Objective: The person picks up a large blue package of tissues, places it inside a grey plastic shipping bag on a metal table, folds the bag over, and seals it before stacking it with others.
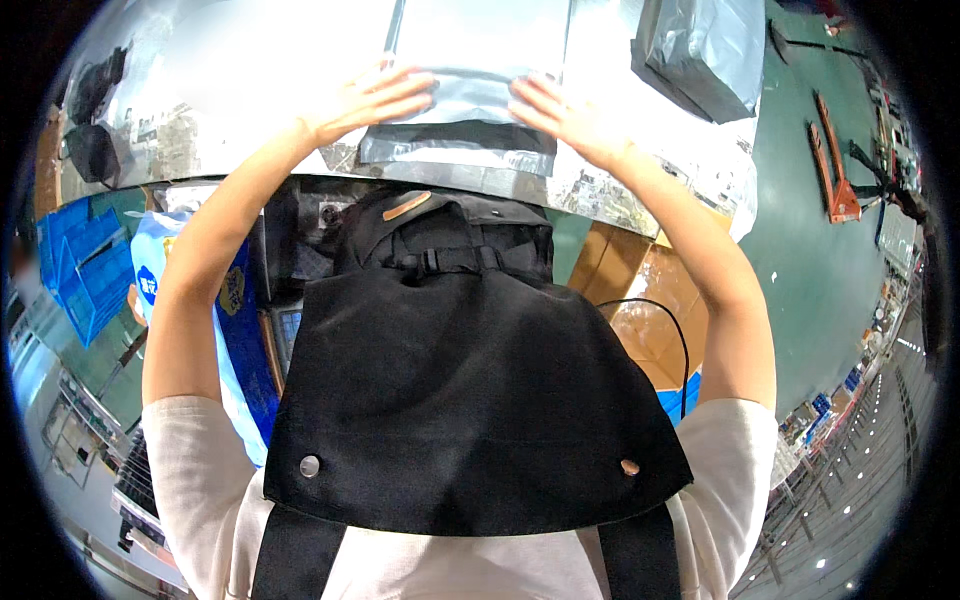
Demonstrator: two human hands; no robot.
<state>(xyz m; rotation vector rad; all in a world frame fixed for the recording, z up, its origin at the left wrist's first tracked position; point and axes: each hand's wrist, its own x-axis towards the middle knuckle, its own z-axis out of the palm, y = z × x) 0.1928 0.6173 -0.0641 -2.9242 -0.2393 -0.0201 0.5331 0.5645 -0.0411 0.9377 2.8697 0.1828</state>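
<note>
Two hands are in the upper middle of the frame, both flat on one grey mailer bag (478, 75) that lies on the table (200, 110). The left hand (372, 100) presses on the bag's left side with the fingers spread and open. The right hand (562, 112) presses on the bag's right side, also open; it grips nothing. The two hands are apart, with the bag's middle between them. The near end of the bag has one dark folded flap (460, 138), just below the hands.

At the upper right of the frame lies a second grey bag (705, 50), filled and lumpy, well apart from the hands. So I count two grey bags on the table.

In the centre of the frame a black apron (470, 400) hangs on the person's chest, with two round metal snaps on its lower part and one small brown tag near its top. At the left edge stands one blue crate (85, 265). At the right, on the green floor, lies one orange pallet jack (835, 170). Brown cardboard (650, 300) shows under the table, right of centre.
</note>
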